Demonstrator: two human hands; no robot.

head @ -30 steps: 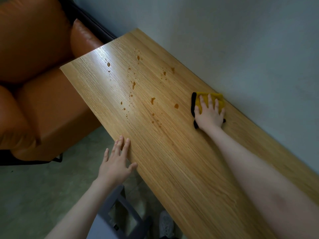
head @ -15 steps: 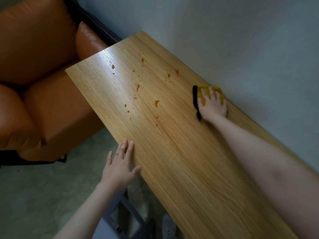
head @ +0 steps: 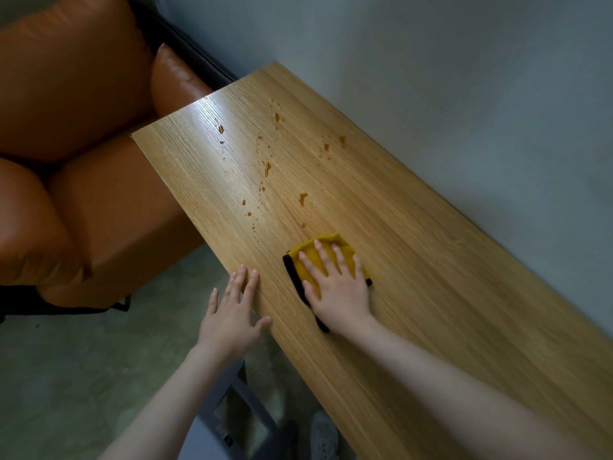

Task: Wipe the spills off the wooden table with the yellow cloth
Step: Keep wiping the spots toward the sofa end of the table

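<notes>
Yellow cloth point(head: 313, 260) sits flat on the wooden tabletop point(head: 431, 260), near the front edge, pinned under the right hand point(head: 338, 287); fingers point(head: 336, 257) are straight and spread, pressing down, not curled round it. Dark trim of the cloth shows on its left side. Spills point(head: 265, 167) lie beyond the cloth, toward the far end of the tabletop: nearest droplet just past the cloth's far edge, the rest strung out in a band running roughly along the tabletop's long axis toward the orange sofa point(head: 83, 144). So my read is the next stroke goes forward, away from the body, along the grain. Right hand is the nearer one and already on the cloth. Left hand point(head: 232, 313) rests at the front edge just left of the cloth, fingers straight and relaxed, holding nothing. Versus a second ago: cloth and right hand were at the wall side of the tabletop, now pulled across to the front side; the drop nearest them then is gone.
</notes>
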